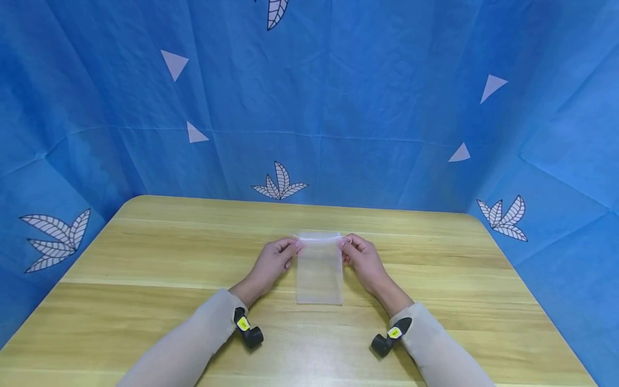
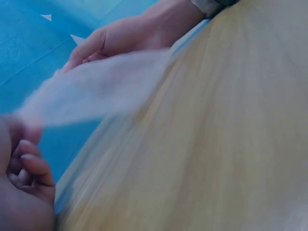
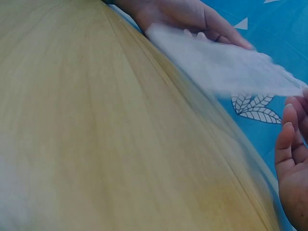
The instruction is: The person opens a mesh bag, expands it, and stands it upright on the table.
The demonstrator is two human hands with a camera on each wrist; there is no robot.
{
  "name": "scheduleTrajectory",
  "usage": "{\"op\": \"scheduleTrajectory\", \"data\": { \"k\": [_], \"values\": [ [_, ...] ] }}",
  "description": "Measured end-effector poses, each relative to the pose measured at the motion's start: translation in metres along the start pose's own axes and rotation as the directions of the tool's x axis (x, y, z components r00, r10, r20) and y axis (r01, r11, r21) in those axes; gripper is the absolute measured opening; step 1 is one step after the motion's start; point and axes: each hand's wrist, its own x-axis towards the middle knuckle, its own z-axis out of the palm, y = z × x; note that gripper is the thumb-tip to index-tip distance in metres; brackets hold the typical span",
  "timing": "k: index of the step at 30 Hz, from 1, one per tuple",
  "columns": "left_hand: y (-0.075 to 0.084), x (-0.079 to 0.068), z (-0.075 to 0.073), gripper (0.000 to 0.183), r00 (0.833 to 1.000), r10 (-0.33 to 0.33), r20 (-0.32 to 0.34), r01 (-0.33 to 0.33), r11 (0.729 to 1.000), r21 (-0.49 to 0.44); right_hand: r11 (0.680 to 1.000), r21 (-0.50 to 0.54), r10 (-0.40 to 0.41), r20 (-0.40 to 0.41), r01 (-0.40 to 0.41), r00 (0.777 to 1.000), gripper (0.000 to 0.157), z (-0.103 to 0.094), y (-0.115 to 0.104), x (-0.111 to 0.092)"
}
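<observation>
A small, see-through whitish drawstring pouch (image 1: 319, 274) hangs flat between the two hands, its gathered band near the top edge. My left hand (image 1: 274, 263) pinches the upper left corner between thumb and fingers. At the upper right corner my right hand (image 1: 364, 263) pinches the pouch the same way, and a thin white cord loop (image 1: 349, 240) sticks out there. Both wrist views show the pouch (image 2: 101, 89) stretched between the hands, blurred, with the lower fingers of each hand curled in. No contents show through the thin material.
A light wooden table (image 1: 193, 242) lies under the hands, with rounded far corners. Blue cloth (image 1: 387, 97) printed with white leaves and triangles hangs behind and along both sides. Each sleeved wrist carries a small black camera (image 1: 252, 337).
</observation>
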Motion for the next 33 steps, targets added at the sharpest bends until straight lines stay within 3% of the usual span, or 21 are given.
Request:
{"op": "scheduleTrajectory", "data": {
  "k": [4, 14, 20, 25, 33],
  "values": [
    [-0.0022, 0.0008, -0.0014, 0.027, 0.998, -0.008, 0.059, 0.008, 1.0, 0.01, 0.997, 0.078, 0.021, -0.012, -0.02, 1.0, 0.018, 0.001, 0.001, 0.0003],
    [-0.0017, -0.0003, -0.0042, 0.025, 1.0, -0.007, 0.026, 0.008, 0.999, -0.038, 0.999, 0.047, 0.014, -0.013, -0.014, 1.0, 0.022, 0.0015, 0.0019, 0.0006],
    [-0.0028, 0.0013, -0.0056, 0.025, 1.0, -0.001, -0.006, 0.0, 0.999, -0.032, 0.994, -0.098, 0.053, 0.075, -0.045, 0.996, 0.024, -0.0008, 0.0017, -0.001],
    [0.0001, 0.0007, -0.0035, 0.029, 0.999, -0.021, 0.049, 0.02, 1.0, 0.019, 0.991, -0.133, 0.02, 0.015, -0.018, 1.0, 0.022, -0.0018, 0.0004, -0.0007],
    [-0.002, 0.0009, -0.0034, 0.03, 0.995, -0.021, 0.102, 0.013, 0.997, 0.074, 0.998, -0.061, 0.018, -0.031, -0.02, 0.999, 0.02, -0.001, -0.0006, -0.0005]
  ]
}}
